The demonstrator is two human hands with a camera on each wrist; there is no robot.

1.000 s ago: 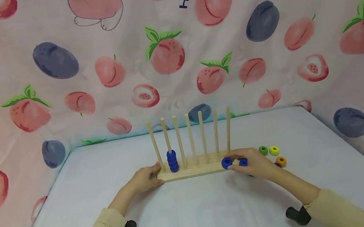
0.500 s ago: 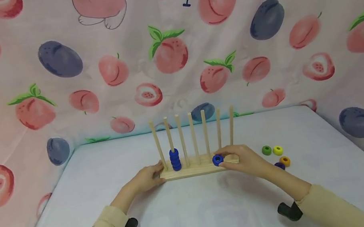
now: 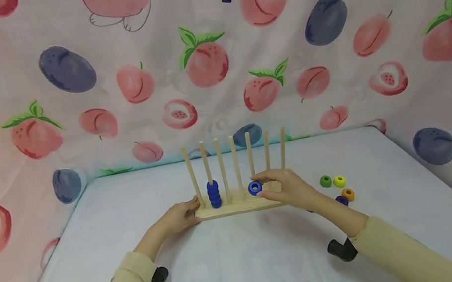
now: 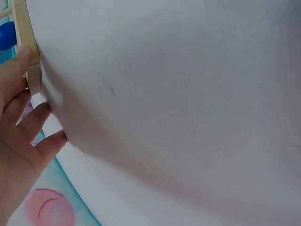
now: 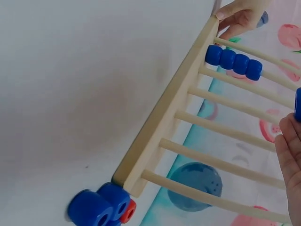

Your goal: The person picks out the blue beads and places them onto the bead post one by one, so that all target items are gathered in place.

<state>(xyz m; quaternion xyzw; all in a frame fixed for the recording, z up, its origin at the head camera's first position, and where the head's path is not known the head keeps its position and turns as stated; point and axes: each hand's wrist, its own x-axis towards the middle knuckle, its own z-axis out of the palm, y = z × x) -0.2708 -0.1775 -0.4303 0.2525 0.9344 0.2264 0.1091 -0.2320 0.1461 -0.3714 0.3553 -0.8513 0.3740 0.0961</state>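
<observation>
A wooden peg rack has a row of upright pegs on a long base. Several blue beads are stacked on its second peg from the left. My left hand grips the rack's left end; in the left wrist view the thumb lies against the base and other fingertips reach the cloth. Between thumb and fingers, my right hand pinches one blue bead, hole facing the camera, in front of the rack's right half. That bead shows only partly in the right wrist view.
Right of the rack lie loose green, yellow, orange and dark blue beads. By the rack's right end, the right wrist view shows blue beads and a red bead. A fruit-print cloth hangs behind.
My right hand has carried the blue bead leftward and slightly up, from near the rack's right end toward its middle. My left hand has stayed at the left end.
</observation>
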